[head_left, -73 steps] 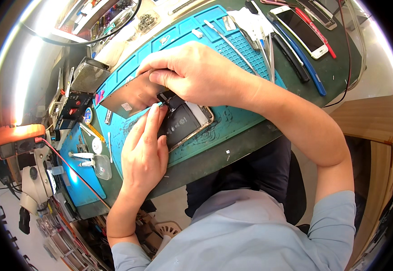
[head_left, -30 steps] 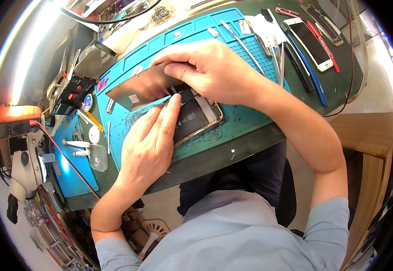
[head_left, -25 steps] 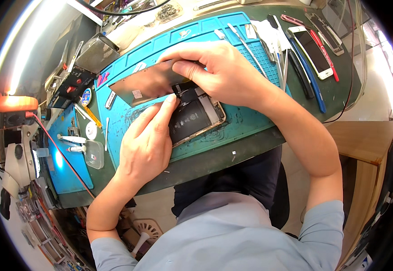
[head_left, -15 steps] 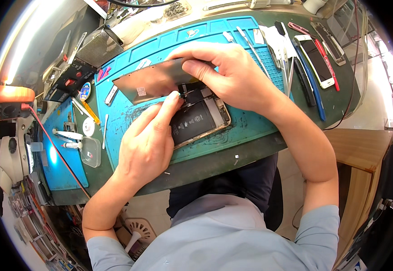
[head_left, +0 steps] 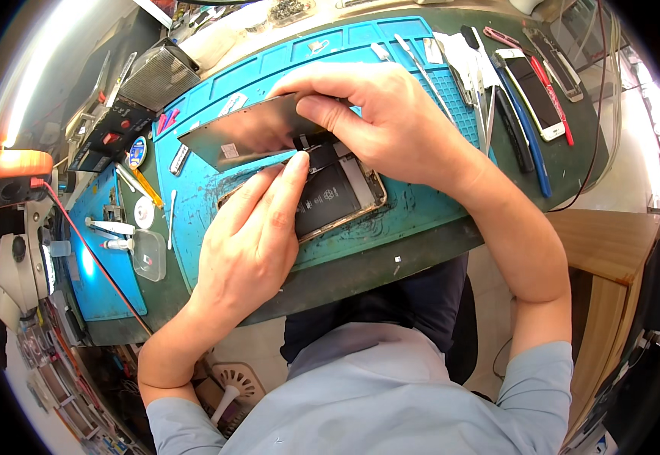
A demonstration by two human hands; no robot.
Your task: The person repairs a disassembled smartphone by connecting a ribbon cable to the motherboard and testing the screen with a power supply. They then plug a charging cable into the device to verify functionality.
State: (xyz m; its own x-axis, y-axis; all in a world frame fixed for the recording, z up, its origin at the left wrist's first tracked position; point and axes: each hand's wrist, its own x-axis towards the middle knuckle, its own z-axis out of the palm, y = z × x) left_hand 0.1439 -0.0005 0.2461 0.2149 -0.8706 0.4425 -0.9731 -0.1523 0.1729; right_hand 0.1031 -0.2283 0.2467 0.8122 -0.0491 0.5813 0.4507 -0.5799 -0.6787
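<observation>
An opened smartphone lies tilted on the blue mat, its body showing a black battery and a metal-edged frame. Its screen panel is raised along the far side, with the silvery back towards me. My right hand grips that panel's upper right edge between thumb and fingers. Over the body's left part lies my left hand, fingers stretched out. One of its fingertips presses near the dark flex cables between panel and body. The left thumb is hidden.
Tweezers, a blue-handled tool and a white phone lie right of the blue mat. At left are a clear plastic box, a cotton swab and a red cable. A wooden cabinet stands at right.
My left fingertip has shifted slightly right and up at the flex cables, and the left fingers lie flatter over the body. My right hand still holds the panel, slightly further left.
</observation>
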